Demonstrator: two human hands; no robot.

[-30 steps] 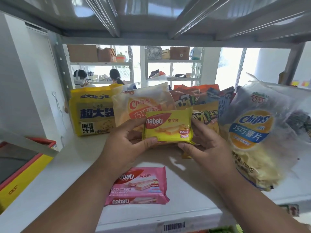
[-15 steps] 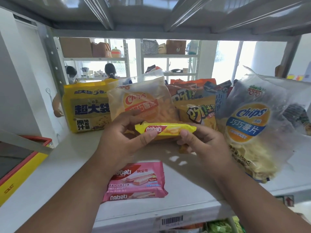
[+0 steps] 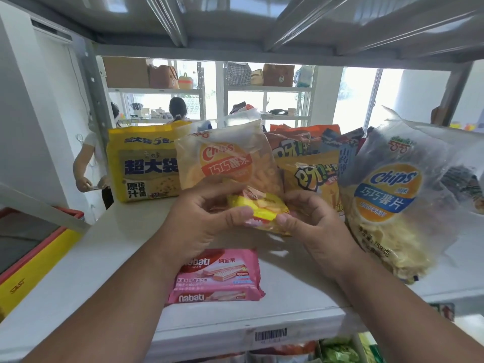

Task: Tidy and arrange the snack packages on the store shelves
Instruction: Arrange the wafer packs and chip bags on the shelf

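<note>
Yellow wafer pack between both hands

The yellow wafer pack, earlier upright with its front label showing, is now tipped flat between left hand and right hand, label out of sight.

Yellow wafer pack blurred, label unreadable; bag right cut off.

Pink wafer pack: "nabati"
Clear bag, right: "Chips", "158"
Clear bag, middle: "Chips"
Yellow noodle pack: "5"
</note>
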